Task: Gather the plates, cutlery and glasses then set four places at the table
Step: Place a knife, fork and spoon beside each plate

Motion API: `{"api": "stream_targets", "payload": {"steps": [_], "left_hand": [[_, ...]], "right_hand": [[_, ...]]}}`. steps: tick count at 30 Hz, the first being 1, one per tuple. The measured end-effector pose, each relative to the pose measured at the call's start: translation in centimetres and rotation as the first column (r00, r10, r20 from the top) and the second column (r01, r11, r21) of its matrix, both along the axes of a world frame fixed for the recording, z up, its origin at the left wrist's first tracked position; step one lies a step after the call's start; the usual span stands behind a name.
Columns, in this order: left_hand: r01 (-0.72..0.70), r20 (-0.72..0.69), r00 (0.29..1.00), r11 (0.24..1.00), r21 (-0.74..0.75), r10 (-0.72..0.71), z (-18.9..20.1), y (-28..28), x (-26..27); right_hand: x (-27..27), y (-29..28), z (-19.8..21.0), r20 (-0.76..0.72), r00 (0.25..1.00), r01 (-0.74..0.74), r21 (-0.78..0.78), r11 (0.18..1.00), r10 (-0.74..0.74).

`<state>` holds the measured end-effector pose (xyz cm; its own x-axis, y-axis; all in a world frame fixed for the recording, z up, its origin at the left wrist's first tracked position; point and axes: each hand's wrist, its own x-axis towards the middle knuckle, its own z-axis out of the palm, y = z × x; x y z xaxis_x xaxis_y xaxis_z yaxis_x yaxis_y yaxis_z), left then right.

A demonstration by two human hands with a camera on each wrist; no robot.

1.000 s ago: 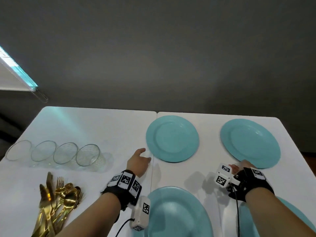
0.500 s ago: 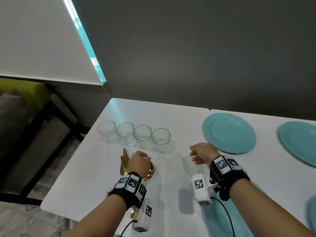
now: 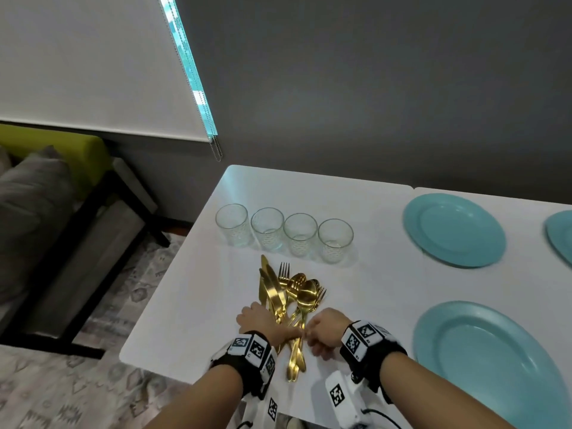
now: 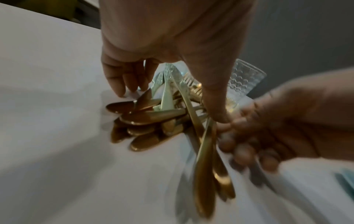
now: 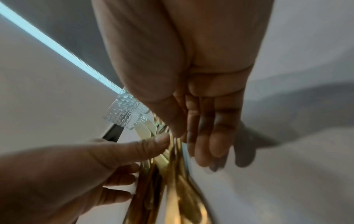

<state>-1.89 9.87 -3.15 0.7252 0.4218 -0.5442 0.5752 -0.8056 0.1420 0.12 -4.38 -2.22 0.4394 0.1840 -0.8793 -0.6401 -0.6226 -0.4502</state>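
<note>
A pile of gold cutlery lies on the white table, handles towards me. My left hand arches over the handles: in the left wrist view its fingertips stand on the table left of the cutlery and its straight thumb presses on the right side. My right hand meets that thumb and curls its fingers round a few raised, blurred handles. Several clear glasses stand in a row behind the pile. Teal plates lie to the right.
A third teal plate shows at the right edge. The table's left edge is close to my left hand, with a patterned rug and a dark-framed sofa beyond it. A grey wall backs the table.
My view swung left from the plates to the cutlery. The left hand stayed on the pile; the right hand crossed over to the handles and closed on a few.
</note>
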Motion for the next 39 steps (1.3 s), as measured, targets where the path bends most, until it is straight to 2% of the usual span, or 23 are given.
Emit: {"api": "stream_targets", "payload": {"steps": [2, 4, 7, 12, 18, 27, 30, 39], "left_hand": [[0.023, 0.025, 0.999, 1.0, 0.002, -0.023, -0.3, -0.2, -0.2], [0.025, 0.059, 0.998, 1.0, -0.014, -0.025, -0.5, -0.4, -0.4], [-0.013, 0.075, 0.997, 0.995, -0.102, 0.021, -0.9, -0.5, 0.0], [-0.046, 0.062, 0.996, 0.981, -0.187, 0.058, -1.2, -0.2, 0.8], [-0.034, 0.095, 0.994, 0.989, -0.143, 0.048, -1.8, -0.8, 1.0], [-0.074, 0.075, 0.994, 0.991, -0.11, 0.083, -2.2, -2.3, 0.8], [-0.091, 0.052, 0.994, 0.993, -0.074, 0.095, -2.4, -2.6, 1.0], [-0.21, -0.015, 0.978, 0.97, -0.12, 0.21, -2.1, -2.8, 1.7]], "right_hand": [[0.2, 0.8, -0.7, 0.001, 0.997, 0.078, 0.032, 0.996, -0.078], [0.4, 1.4, -1.3, 0.063, 0.986, 0.152, 0.044, 0.987, -0.155], [0.6, 1.7, -2.1, 0.065, 0.985, 0.153, 0.135, 0.979, -0.163], [1.1, 2.0, -3.0, 0.096, 0.971, 0.204, 0.161, 0.966, -0.221], [1.1, 2.8, -3.2, 0.135, 0.983, 0.102, 0.173, 0.98, -0.126], [1.5, 1.7, -3.6, 0.177, 0.97, 0.127, 0.22, 0.967, -0.168], [1.4, 1.8, -3.9, 0.23, 0.962, 0.104, 0.186, 0.977, -0.146], [1.4, 2.4, -3.8, 0.277, 0.948, 0.13, 0.108, 0.986, -0.156]]}}
